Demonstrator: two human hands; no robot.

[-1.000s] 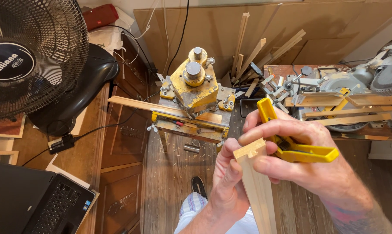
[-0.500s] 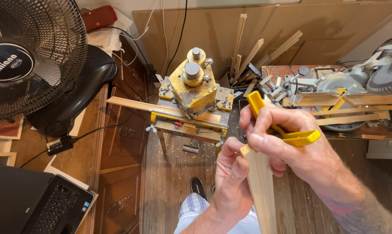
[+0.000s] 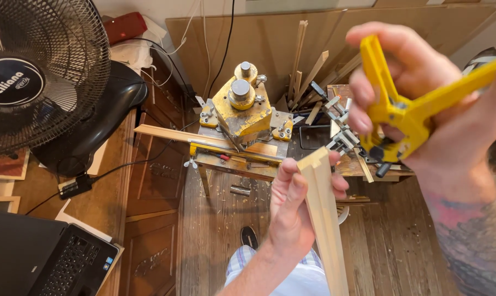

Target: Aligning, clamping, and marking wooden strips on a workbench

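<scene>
My left hand (image 3: 292, 211) grips a pale wooden moulding strip (image 3: 326, 225), held upright with its mitred end at the top. My right hand (image 3: 423, 104) is raised close to the camera and squeezes a yellow spring clamp (image 3: 407, 112), its handles spread toward the upper right. The clamp sits above and to the right of the strip's top end, apart from it. Behind both hands stands a yellow mitre cutting machine (image 3: 241, 112) on a stand, with a long wooden strip (image 3: 171, 134) lying across it.
A black fan (image 3: 40, 77) stands at the left over a wooden counter (image 3: 103, 203). A laptop (image 3: 45, 260) sits at the lower left. Several wood strips (image 3: 305, 66) lean against the back wall. Metal clamps (image 3: 338, 129) lie on a bench behind. Plank floor (image 3: 220, 230) lies below.
My right hand has lifted the yellow clamp up and to the right, off the strip's end and closer to the camera. My left hand still holds the strip upright.
</scene>
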